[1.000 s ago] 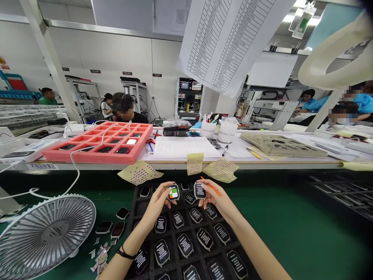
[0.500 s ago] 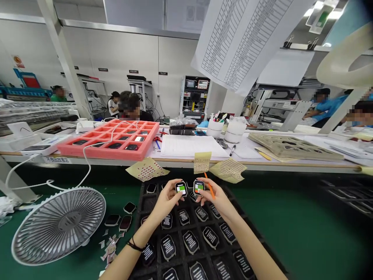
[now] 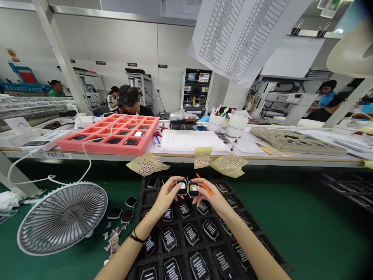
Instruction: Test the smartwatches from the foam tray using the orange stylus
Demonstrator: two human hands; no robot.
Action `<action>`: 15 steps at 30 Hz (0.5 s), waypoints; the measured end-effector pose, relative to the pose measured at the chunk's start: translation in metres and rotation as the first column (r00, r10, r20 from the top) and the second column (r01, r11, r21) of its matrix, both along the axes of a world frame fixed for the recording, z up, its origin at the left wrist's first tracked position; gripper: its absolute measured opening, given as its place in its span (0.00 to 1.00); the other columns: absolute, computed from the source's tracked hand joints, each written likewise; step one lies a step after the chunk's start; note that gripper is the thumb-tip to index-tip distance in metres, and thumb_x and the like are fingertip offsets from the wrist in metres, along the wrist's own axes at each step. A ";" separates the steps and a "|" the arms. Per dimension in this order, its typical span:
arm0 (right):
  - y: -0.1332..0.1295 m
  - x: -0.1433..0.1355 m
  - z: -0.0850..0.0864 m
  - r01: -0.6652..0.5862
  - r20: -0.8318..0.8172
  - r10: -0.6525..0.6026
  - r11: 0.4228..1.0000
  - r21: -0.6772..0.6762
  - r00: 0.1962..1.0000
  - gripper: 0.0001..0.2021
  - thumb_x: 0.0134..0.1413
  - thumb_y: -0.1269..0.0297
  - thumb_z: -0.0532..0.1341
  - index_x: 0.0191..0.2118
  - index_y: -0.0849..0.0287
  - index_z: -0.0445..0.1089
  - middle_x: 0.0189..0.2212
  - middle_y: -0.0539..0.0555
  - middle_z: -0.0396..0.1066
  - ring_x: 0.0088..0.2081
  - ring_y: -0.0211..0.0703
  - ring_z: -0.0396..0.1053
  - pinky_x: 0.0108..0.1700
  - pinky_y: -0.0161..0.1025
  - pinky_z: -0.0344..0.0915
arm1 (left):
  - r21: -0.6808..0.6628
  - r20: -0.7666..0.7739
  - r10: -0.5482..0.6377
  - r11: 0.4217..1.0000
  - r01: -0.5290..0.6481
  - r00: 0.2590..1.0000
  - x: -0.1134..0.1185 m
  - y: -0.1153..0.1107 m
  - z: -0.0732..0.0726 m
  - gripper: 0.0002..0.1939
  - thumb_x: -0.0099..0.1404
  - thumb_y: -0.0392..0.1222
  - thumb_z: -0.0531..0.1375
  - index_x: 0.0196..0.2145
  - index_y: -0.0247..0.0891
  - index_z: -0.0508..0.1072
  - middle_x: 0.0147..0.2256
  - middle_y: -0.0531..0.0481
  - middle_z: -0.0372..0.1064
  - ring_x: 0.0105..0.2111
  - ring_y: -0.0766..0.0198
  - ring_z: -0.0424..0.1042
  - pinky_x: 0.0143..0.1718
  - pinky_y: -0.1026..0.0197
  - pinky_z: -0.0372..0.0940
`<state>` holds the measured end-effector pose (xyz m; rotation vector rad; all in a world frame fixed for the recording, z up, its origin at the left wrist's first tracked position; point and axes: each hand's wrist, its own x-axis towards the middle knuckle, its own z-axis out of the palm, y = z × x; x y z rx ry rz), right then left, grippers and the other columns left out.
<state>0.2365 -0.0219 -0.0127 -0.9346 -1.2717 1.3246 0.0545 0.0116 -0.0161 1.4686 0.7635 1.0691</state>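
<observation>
Both hands are over the far end of the black tray [image 3: 150,197]. Left hand [image 3: 168,193] is mostly closed around a lit watch [image 3: 183,189], thumb at its screen; right hand [image 3: 212,196] has fingers curled on a second lit watch [image 3: 192,189] right beside it, plus an orange stick [image 3: 205,185]. Grey fan [image 3: 72,214]'s left of the tray, loose watches [image 3: 115,213] in between.

Below the left corner of the pink tray [image 3: 99,148], a shelf label [image 3: 57,155] bears Chinese characters, apparently beginning 不良品, the rest blurred. Above and right of the tray, a hanging sheet [image 3: 233,42] carries a ruled table too small to read. White lines on the watches [image 3: 191,233], below and right of the tray, and characters on the wall plates [image 3: 132,64] behind it are illegible.
</observation>
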 end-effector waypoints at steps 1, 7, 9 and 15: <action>0.000 -0.001 0.000 -0.005 0.004 0.005 1.000 0.001 1.000 0.15 0.50 0.58 0.61 0.43 0.57 0.66 0.31 0.50 0.68 0.22 0.38 0.72 0.22 0.35 0.67 | -0.001 0.005 -0.006 1.000 0.006 1.000 0.000 0.000 -0.001 0.16 0.61 0.48 0.56 0.44 0.37 0.67 0.36 0.48 0.68 0.23 0.68 0.68 0.18 0.69 0.58; -0.001 -0.003 0.000 -0.010 0.032 0.010 1.000 0.003 0.999 0.16 0.49 0.58 0.62 0.44 0.57 0.65 0.32 0.50 0.67 0.23 0.37 0.72 0.22 0.34 0.67 | 0.000 0.019 -0.012 1.000 0.012 1.000 -0.001 -0.001 0.000 0.17 0.58 0.48 0.60 0.43 0.37 0.66 0.38 0.47 0.67 0.25 0.69 0.67 0.19 0.69 0.59; -0.002 -0.004 0.000 -0.015 0.035 0.014 1.000 0.014 0.999 0.15 0.50 0.58 0.61 0.44 0.57 0.65 0.31 0.50 0.67 0.23 0.37 0.72 0.22 0.34 0.67 | 0.015 0.023 0.000 1.000 0.000 1.000 0.000 -0.002 0.001 0.17 0.57 0.47 0.60 0.42 0.37 0.66 0.37 0.48 0.67 0.27 0.68 0.67 0.22 0.69 0.62; -0.003 -0.005 0.002 0.004 0.054 -0.005 1.000 0.009 0.999 0.15 0.50 0.57 0.61 0.43 0.58 0.66 0.30 0.50 0.67 0.21 0.37 0.71 0.21 0.33 0.67 | 0.018 0.004 -0.002 1.000 0.002 1.000 -0.001 -0.002 0.002 0.16 0.59 0.49 0.58 0.42 0.37 0.67 0.37 0.48 0.67 0.25 0.69 0.66 0.20 0.69 0.61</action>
